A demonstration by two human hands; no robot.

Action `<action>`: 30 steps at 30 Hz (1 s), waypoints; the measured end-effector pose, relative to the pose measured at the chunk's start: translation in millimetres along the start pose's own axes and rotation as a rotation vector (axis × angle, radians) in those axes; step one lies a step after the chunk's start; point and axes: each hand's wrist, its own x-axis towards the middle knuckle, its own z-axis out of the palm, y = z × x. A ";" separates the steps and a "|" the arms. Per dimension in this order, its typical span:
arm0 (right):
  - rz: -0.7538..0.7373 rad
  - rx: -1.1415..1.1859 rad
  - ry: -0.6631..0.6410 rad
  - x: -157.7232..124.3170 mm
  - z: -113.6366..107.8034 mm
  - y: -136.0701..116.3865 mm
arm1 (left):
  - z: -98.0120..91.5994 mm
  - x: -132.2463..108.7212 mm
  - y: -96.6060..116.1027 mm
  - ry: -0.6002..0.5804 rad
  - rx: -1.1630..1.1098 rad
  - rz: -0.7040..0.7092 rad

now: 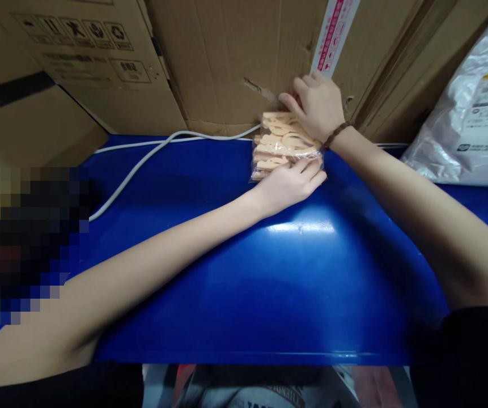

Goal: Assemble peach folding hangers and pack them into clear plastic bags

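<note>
A clear plastic bag of peach-coloured plastic pieces (275, 148) lies at the far side of the blue table, close to the cardboard. What the pieces are I cannot tell for certain; they are slim and curved, stacked in rows. My left hand (293, 182) is at the near edge of the bag, fingers curled against its lower right part. At the bag's upper right corner is my right hand (319, 105), a brown bracelet on its wrist. Its thumb points left over the top edge and its fingers bend down behind, partly hidden.
Large cardboard boxes (222, 62) stand along the back of the blue table (226, 283). A white cable (141, 164) runs across the left rear. To the right rests a silvery wrapped parcel (452, 124) with a label. The left edge of the view is blurred out.
</note>
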 end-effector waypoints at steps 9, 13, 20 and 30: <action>0.211 0.010 -0.111 -30.6 -19.4 -9.2 | -0.4 6.3 12.4 -0.037 -0.011 -0.114; 0.144 0.059 -0.203 -34.9 -10.0 -6.8 | -5.0 5.1 12.0 -0.075 -0.040 -0.132; 0.107 0.226 -0.258 -23.0 5.7 7.1 | -7.3 6.1 8.9 -0.143 -0.076 -0.143; 0.151 0.150 -0.202 -20.2 -2.0 -2.7 | -5.8 12.5 0.9 -0.210 -0.151 -0.248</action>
